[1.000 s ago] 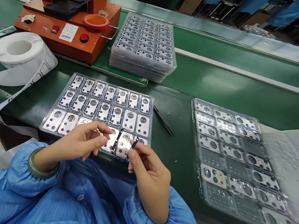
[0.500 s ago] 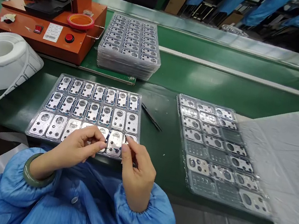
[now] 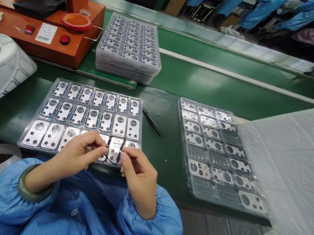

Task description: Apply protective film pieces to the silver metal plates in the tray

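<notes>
Pinched between the fingertips of my left hand (image 3: 86, 150) and my right hand (image 3: 140, 175) is a thin dark blue, frame-shaped strip (image 3: 120, 153). Its two sides and lower edge show around a silver metal plate (image 3: 115, 149) in the front row; whether it touches the plate I cannot tell. That plate sits in a clear plastic tray (image 3: 38, 112) holding rows of similar plates with round holes. Many plates in the back rows have dark blue edging, while the visible front ones look plain. My fingers cover part of the front row.
Dark tweezers (image 3: 153, 122) lie right of the tray. A second, partly filled tray (image 3: 193, 186) stands farther right, beside plastic sheeting (image 3: 298, 158). Behind are a stack of trays (image 3: 126, 65) and an orange press (image 3: 47, 49) with a tape roll (image 3: 76, 21). A white label roll (image 3: 4, 66) sits left.
My hands have come slightly closer together, and the strip now shows as a frame around the plate. The whole view has shifted a little.
</notes>
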`<state>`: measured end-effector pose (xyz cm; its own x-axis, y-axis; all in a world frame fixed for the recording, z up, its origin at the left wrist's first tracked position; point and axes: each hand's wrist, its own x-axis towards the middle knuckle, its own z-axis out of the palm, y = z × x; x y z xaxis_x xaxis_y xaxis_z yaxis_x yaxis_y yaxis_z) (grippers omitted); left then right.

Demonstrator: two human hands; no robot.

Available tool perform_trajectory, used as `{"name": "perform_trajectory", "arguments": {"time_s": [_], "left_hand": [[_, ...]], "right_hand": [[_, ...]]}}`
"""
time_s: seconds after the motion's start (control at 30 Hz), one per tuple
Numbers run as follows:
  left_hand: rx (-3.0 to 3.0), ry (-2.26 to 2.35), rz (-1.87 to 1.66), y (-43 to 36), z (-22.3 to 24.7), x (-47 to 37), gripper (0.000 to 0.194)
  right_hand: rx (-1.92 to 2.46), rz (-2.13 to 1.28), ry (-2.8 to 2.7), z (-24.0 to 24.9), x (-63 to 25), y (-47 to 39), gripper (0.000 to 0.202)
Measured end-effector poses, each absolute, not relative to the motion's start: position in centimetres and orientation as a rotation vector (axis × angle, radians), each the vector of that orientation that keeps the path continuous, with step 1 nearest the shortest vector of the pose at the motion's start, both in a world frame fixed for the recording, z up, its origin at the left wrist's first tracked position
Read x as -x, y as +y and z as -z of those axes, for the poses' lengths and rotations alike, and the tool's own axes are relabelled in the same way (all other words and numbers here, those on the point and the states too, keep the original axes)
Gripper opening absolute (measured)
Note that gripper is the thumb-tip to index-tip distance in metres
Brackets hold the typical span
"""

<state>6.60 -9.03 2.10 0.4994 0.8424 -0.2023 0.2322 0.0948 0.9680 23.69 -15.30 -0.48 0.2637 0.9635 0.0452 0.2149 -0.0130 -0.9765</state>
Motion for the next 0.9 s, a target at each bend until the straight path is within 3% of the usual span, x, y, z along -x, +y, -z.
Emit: {"name": "perform_trajectory", "arguments": {"time_s": [0.23,0.5,0.9], "left_hand": [[-1.469,1.016,-0.589,-9.0,-2.1,-6.9,0.020],[-1.469,1.148,-0.554,-7.6,-1.9,-8.2,0.027],[-1.968,1.375,-0.617,-4.7,0.6,-10.4,0.024]], "right_hand": [[1.435,-0.956,-1.141,0.3,-24.0,-15.1,0.023],[1.553,-0.747,-1.172,-0.8,-24.2,-14.1,0.019],[1.700,-0.695,-1.363,0.7,-25.3,-9.5,0.015]]}}
